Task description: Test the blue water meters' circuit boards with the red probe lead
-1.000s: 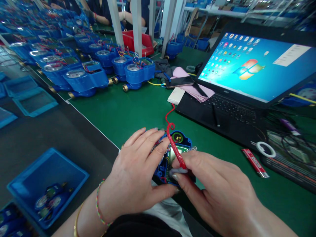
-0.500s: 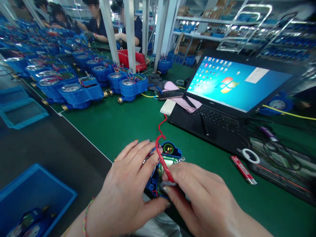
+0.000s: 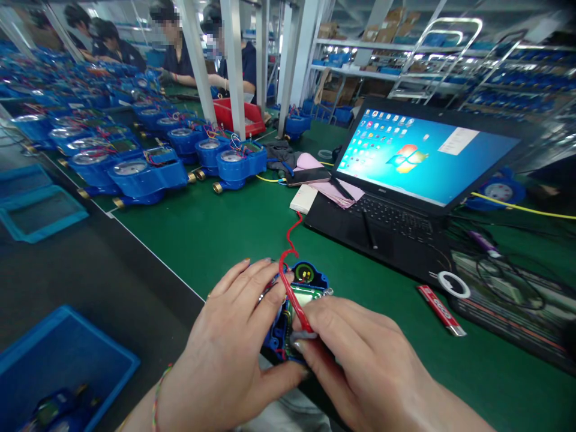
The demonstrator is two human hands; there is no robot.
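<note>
My left hand grips an opened blue meter housing from the left, fingers over its far side and thumb at its near edge. Inside the housing lie a green circuit board with a pale display, thin wires and a round part with gold contacts. In my right hand, a flat grey piece on a red cord is pinched between thumb and fingers, low over the board. The cord runs away across the green mat. My right fingers hide whatever lies under the grey piece.
A laptop stands beyond my hands, with papers and a phone at its left. On the right lie a red-and-white packet and a white ring. Blue meters fill the back left; a blue bin sits lower left. Co-workers sit behind posts.
The view has shifted slightly. Both hands keep their hold on the housing and the grey piece, which looks turned a little flatter.
</note>
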